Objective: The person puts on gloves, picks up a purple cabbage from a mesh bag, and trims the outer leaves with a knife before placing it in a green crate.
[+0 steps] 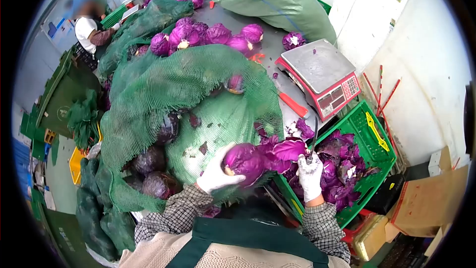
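Beside the crate (384,161), my left hand (215,173) fingers wrap the cabbage (245,161), probably heavy and slippery; my right hand (310,178) clenches a knife (313,141).

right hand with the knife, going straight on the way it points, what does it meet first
Likely the red scale: the right hand aims its knife at its front, though depth is unclear.

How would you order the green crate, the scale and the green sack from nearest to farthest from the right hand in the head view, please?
1. Green crate, directly beside the right hand.
2. Scale, farther back, on the right.
3. Green sack, farthest back, past the scale.
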Motion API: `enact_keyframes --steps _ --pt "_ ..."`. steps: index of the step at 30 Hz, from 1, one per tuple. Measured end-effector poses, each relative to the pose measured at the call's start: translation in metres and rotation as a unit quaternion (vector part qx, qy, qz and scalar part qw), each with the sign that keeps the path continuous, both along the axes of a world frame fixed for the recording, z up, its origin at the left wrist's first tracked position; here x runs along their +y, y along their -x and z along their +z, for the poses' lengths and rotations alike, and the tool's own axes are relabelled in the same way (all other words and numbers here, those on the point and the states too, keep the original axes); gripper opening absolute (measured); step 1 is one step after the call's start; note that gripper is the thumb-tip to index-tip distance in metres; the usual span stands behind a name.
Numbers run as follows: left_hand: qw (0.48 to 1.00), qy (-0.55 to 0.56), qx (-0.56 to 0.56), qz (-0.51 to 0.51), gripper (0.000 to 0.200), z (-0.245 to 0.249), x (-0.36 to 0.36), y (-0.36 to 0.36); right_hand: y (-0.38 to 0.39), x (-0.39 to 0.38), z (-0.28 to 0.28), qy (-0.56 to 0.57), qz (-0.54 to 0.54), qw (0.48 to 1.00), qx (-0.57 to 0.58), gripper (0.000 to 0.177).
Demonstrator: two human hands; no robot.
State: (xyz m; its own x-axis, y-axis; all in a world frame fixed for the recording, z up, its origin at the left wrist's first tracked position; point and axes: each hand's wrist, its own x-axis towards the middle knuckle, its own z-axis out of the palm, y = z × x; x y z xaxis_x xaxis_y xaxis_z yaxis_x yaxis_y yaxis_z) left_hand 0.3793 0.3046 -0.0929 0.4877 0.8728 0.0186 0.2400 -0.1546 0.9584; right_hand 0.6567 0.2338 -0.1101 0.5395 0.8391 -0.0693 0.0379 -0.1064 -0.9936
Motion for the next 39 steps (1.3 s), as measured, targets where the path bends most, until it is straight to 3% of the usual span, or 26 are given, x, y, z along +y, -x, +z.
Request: enact_keyframes --steps 1,2,4,6,7,9,10,13,14,15,17,22,27,31,32,34,37,38,39 --pt "0.999 -0.003 0.032 -0.029 0.099 0.005 0.001 0.003 -0.005 0.000 -0.027 -0.005 0.002 1.000 -0.009 0.027" --pt "0.985 -0.093 0.122 -0.076 0.099 0.007 0.003 0.004 -0.012 -0.005 -0.029 0.010 -0.045 0.999 0.017 0.028" --pt "0.971 -0.144 0.163 -0.103 0.099 -0.009 -0.001 -0.002 -0.032 -0.012 -0.029 0.041 -0.132 0.988 0.068 0.030" --pt "0.978 -0.112 0.149 -0.093 0.100 -0.006 -0.005 -0.010 -0.091 -0.043 -0.034 0.004 -0.169 0.986 0.017 0.042" --pt "0.978 -0.113 0.154 -0.083 0.101 -0.005 -0.005 -0.014 -0.141 -0.064 -0.064 0.041 -0.123 0.962 -0.239 0.048" --pt "0.980 -0.094 0.164 -0.066 0.104 -0.001 -0.008 -0.028 -0.147 -0.079 -0.050 0.122 -0.079 0.886 -0.440 0.059" --pt "0.979 -0.112 0.158 -0.067 0.108 -0.009 -0.007 -0.037 -0.092 -0.060 0.015 0.159 -0.066 0.891 -0.421 0.053" --pt "0.958 -0.095 0.261 -0.076 0.116 0.010 -0.007 -0.056 0.004 -0.040 0.026 0.034 0.101 0.909 -0.403 0.048" --pt "0.956 -0.083 0.271 -0.080 0.119 0.009 -0.004 -0.056 0.029 -0.035 0.038 0.009 0.148 0.942 -0.301 0.046" --pt "0.954 -0.072 0.280 -0.083 0.121 0.008 -0.001 -0.058 0.044 -0.034 0.021 -0.016 0.154 0.946 -0.283 0.047" --pt "0.946 -0.063 0.306 -0.089 0.124 0.012 0.003 -0.062 0.058 -0.035 0.008 -0.007 0.185 0.915 -0.358 0.053" --pt "0.924 -0.078 0.364 -0.087 0.125 0.009 0.003 -0.073 0.067 -0.032 0.006 0.025 0.196 0.891 -0.410 0.059" --pt "0.914 -0.070 0.394 -0.072 0.124 0.022 -0.004 -0.078 0.059 -0.020 0.015 0.100 0.196 0.917 -0.332 0.041" --pt "0.911 -0.079 0.398 -0.072 0.124 0.024 -0.007 -0.078 0.045 -0.014 0.021 0.083 0.172 0.933 -0.305 0.035" --pt "0.912 -0.089 0.394 -0.072 0.122 0.025 -0.009 -0.078 0.037 -0.012 0.004 0.079 0.162 0.910 -0.374 0.045" --pt "0.911 -0.110 0.390 -0.072 0.120 0.025 -0.017 -0.074 0.037 -0.011 -0.002 0.048 0.141 0.904 -0.400 0.048" --pt "0.949 -0.114 0.284 -0.078 0.117 0.008 -0.020 -0.053 0.036 0.004 -0.053 0.049 0.131 0.972 -0.187 0.036" --pt "0.958 -0.130 0.243 -0.081 0.117 0.000 -0.019 -0.039 0.028 0.006 -0.046 -0.006 0.144 0.924 -0.353 0.030" --pt "0.967 -0.113 0.210 -0.094 0.117 -0.002 -0.019 -0.022 0.023 0.010 -0.049 0.049 0.150 0.951 -0.265 0.025"
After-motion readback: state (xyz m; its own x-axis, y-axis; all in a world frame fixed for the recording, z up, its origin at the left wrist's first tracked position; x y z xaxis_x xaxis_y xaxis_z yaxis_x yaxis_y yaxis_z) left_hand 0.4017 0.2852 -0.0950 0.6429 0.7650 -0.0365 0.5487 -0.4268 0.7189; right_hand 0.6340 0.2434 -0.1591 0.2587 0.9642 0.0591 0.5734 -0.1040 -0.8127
